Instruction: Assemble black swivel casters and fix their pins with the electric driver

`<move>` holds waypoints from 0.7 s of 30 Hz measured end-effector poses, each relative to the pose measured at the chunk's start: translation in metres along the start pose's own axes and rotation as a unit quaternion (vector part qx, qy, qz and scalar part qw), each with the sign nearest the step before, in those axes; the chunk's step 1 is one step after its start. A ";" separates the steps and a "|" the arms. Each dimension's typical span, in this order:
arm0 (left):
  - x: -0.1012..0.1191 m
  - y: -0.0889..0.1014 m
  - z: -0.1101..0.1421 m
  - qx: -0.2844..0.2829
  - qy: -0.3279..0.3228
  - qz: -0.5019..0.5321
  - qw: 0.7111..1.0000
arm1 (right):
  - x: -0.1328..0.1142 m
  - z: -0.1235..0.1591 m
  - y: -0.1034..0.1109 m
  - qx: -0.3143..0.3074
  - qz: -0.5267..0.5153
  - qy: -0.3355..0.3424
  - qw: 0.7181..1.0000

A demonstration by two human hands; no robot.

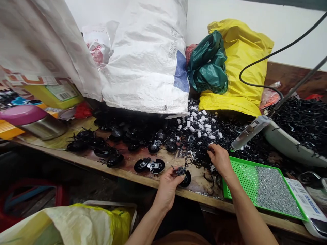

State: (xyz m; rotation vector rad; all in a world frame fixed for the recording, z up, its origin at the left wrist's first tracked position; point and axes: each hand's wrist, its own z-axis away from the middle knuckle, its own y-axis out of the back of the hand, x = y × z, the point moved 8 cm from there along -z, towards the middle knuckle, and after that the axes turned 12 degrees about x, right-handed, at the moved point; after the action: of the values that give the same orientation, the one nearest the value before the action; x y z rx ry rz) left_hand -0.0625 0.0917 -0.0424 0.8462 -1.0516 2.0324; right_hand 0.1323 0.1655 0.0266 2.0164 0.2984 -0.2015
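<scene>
My left hand (167, 188) is closed, thumb and fingers pinching what looks like a small black toy motorcycle (184, 177) with a round black wheel, just above the table's front edge. My right hand (221, 161) reaches into a heap of small black plastic parts (195, 149); its fingers are bent together at the heap, and whatever they grip is hidden. Left of my left hand lies another toy motorcycle (149, 165), black with grey pieces. Small white blocks (201, 122) are scattered over the heap.
A green tray (240, 170) of small silvery pieces sits at right beside a white device (306, 200). An electric screwdriver (251, 132) hangs on a cable above it. White (145, 68) and yellow sacks (240, 68) stand behind. Dark assemblies (107, 151) and a steel cup (43, 126) are left.
</scene>
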 end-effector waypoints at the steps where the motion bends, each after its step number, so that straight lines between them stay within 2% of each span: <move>1: 0.000 0.000 0.000 0.002 -0.002 -0.002 1.000 | 0.002 -0.004 -0.001 0.001 -0.004 -0.004 1.000; 7: -0.001 -0.002 -0.002 0.002 0.005 -0.002 1.000 | 0.004 -0.028 -0.014 0.003 -0.024 -0.024 0.999; 11: -0.002 -0.002 -0.002 -0.008 0.009 0.006 1.000 | -0.003 -0.032 -0.017 -0.005 -0.054 -0.005 0.999; 14: -0.002 -0.004 -0.001 -0.028 0.016 0.007 0.999 | -0.004 -0.025 -0.009 -0.007 -0.087 0.010 0.996; 18: 0.000 -0.004 0.001 -0.035 0.010 -0.002 0.999 | -0.001 -0.003 0.014 -0.003 -0.108 0.030 0.994; 21: 0.000 -0.003 0.000 -0.032 0.005 -0.005 0.999 | -0.005 0.016 0.021 -0.045 -0.073 0.062 0.994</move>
State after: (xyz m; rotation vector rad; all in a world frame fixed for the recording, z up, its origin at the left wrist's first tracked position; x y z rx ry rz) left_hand -0.0599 0.0927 -0.0413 0.8054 -1.0974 1.9826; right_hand 0.1336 0.1414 0.0392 1.9230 0.5263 -0.1511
